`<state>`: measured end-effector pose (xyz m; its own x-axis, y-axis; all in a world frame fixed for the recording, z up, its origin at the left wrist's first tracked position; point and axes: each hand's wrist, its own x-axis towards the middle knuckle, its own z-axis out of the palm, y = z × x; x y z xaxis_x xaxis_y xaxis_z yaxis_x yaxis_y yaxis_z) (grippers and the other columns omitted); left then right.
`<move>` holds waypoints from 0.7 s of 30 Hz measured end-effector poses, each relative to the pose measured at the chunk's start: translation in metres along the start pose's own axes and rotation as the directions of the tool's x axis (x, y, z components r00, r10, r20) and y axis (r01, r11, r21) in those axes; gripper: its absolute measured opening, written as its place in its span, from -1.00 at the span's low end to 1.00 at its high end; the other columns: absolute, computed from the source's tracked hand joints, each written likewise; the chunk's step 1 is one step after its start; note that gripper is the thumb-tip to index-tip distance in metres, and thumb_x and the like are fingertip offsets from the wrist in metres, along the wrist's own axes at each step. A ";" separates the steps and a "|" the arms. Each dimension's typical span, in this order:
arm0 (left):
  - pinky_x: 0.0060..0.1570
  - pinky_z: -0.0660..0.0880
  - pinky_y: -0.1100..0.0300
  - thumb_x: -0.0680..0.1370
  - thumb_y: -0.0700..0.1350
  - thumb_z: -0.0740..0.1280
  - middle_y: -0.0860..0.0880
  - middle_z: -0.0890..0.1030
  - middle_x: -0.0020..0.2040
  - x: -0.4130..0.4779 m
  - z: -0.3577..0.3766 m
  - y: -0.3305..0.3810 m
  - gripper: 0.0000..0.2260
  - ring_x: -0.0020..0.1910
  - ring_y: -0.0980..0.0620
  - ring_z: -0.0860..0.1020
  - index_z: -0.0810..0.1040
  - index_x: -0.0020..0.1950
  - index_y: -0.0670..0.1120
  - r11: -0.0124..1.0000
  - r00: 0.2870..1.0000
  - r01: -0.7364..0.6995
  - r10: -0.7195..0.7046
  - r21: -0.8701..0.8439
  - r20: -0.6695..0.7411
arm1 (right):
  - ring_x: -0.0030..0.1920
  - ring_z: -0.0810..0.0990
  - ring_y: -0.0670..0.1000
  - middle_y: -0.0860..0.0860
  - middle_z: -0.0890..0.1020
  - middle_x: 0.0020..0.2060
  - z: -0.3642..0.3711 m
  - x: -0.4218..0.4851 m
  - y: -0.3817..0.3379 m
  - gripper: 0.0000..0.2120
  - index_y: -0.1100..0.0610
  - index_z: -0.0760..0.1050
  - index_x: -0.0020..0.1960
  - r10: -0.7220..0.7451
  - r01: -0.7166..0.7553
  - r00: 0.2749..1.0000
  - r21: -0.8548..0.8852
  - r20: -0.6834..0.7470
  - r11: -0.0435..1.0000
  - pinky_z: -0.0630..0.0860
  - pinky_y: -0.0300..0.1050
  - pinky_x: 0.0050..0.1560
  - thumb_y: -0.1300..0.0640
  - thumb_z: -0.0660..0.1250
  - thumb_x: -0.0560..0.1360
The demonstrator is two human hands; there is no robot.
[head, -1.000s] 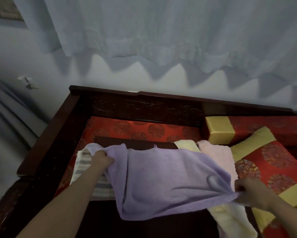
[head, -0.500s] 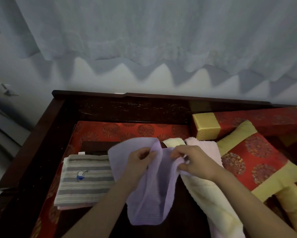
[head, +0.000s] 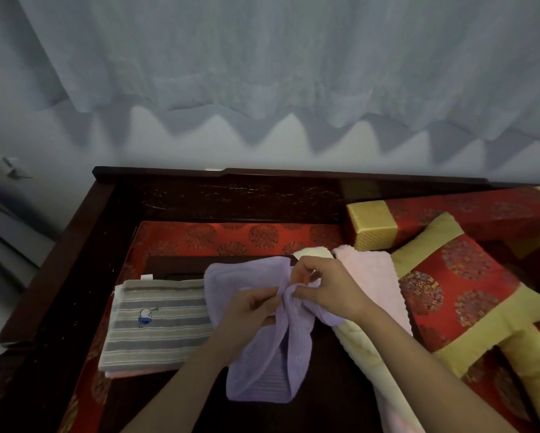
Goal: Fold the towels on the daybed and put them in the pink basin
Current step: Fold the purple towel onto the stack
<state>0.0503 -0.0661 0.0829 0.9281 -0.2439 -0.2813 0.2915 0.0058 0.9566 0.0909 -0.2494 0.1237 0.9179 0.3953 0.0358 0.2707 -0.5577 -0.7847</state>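
A purple towel (head: 272,364) hangs doubled over the daybed's middle, its two ends brought together. My left hand (head: 250,310) pinches one end and my right hand (head: 328,289) pinches the other, the hands almost touching. A folded grey striped towel (head: 159,320) lies flat to the left on a folded pale pink one. A pale yellow towel (head: 365,351) and a pink towel (head: 375,276) lie unfolded under my right arm. The pink basin is out of view.
The daybed has a dark wooden frame (head: 200,195) with raised back and left side. Red and gold cushions (head: 456,295) and a bolster (head: 378,226) fill the right side. A sheer curtain (head: 262,57) hangs on the wall behind.
My hands came together from a wide spread, folding the purple towel in half. Since half a second ago they stay joined and adjust the ends.
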 end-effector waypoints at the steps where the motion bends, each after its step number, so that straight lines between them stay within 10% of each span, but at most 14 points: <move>1: 0.01 0.58 0.20 0.57 -0.15 0.29 0.05 0.72 -0.06 -0.002 0.000 0.001 -0.82 0.02 0.08 0.65 0.68 -0.04 0.04 1.000 1.000 -0.007 0.007 0.017 0.005 | -0.27 0.55 -0.14 -0.16 0.60 -0.34 0.000 -0.001 0.000 -0.83 -0.10 0.49 -0.29 0.004 -0.004 1.000 0.012 -0.004 1.000 0.50 -0.19 -0.17 0.11 0.46 0.31; 8: -0.16 0.48 0.40 0.47 -0.07 0.43 0.30 0.66 -0.22 -0.006 0.002 0.003 -0.88 -0.17 0.32 0.60 0.60 -0.17 0.18 0.924 0.995 -0.100 0.102 0.369 0.013 | -0.34 0.54 -0.15 -0.11 0.59 -0.39 0.005 -0.004 0.011 -0.79 -0.05 0.49 -0.29 0.042 -0.043 0.999 0.031 0.022 0.999 0.52 -0.15 -0.20 0.17 0.51 0.31; 13: -0.12 0.46 0.27 0.51 -0.15 0.38 0.10 0.66 -0.26 -0.005 -0.008 -0.002 -0.93 -0.22 0.18 0.57 0.65 -0.14 -0.03 0.911 0.993 -0.081 0.111 0.405 -0.051 | -0.30 0.55 -0.18 -0.10 0.59 -0.33 0.010 -0.011 0.021 -0.82 0.04 0.54 -0.20 0.059 -0.065 0.996 0.103 0.062 0.993 0.47 -0.36 -0.17 0.25 0.50 0.35; 18: -0.23 0.56 0.10 0.34 0.00 0.40 -0.05 0.69 -0.19 -0.021 -0.055 -0.011 -0.76 -0.22 0.05 0.61 0.63 -0.08 -0.11 0.997 0.923 -0.031 0.056 0.071 -0.382 | -0.12 0.56 -0.15 -0.17 0.59 -0.16 0.043 -0.030 0.054 -0.83 -0.03 0.53 -0.08 0.102 -0.075 0.986 -0.190 0.135 0.979 0.47 -0.25 -0.07 0.07 0.45 0.36; 21: -0.33 0.49 0.30 0.55 -0.26 0.25 0.08 0.67 -0.36 -0.039 -0.089 -0.032 -0.78 -0.39 0.21 0.59 0.64 -0.20 -0.06 0.985 0.834 -0.005 -0.091 -0.172 -0.545 | -0.16 0.55 0.01 -0.11 0.60 -0.20 0.069 -0.036 0.080 -0.85 0.00 0.51 -0.15 0.070 -0.017 0.992 -0.439 0.105 0.898 0.49 -0.01 -0.20 -0.03 0.23 0.37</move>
<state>0.0254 0.0298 0.0567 0.8736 0.3243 -0.3629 0.3222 0.1733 0.9307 0.0599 -0.2578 0.0174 0.8990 0.4298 -0.0846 0.3551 -0.8281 -0.4337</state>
